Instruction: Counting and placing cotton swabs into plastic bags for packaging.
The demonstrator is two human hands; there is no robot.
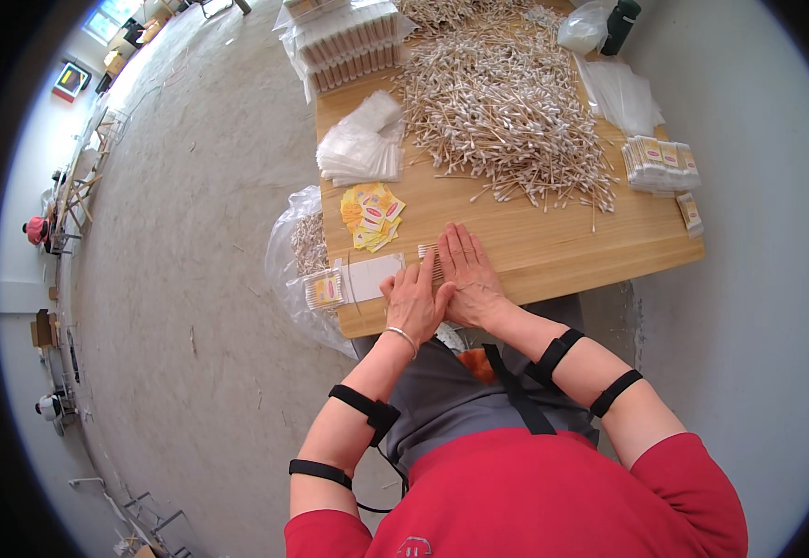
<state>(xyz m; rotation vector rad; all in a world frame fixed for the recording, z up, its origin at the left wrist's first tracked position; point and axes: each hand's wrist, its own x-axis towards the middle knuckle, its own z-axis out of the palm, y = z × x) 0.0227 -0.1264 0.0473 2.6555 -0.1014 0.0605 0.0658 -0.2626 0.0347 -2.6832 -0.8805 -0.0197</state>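
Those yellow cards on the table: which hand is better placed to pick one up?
Probably the left: the left hand lies nearer the yellow cards. The right hand is farther off, its fingers stretched beside the small row of swabs.

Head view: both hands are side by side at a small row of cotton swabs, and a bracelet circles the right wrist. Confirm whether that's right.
Wrong wrist: the head view shows the bracelet on the left one. The left hand and right hand are side by side at the cotton swabs.

print on yellow cards (373, 214) illegible
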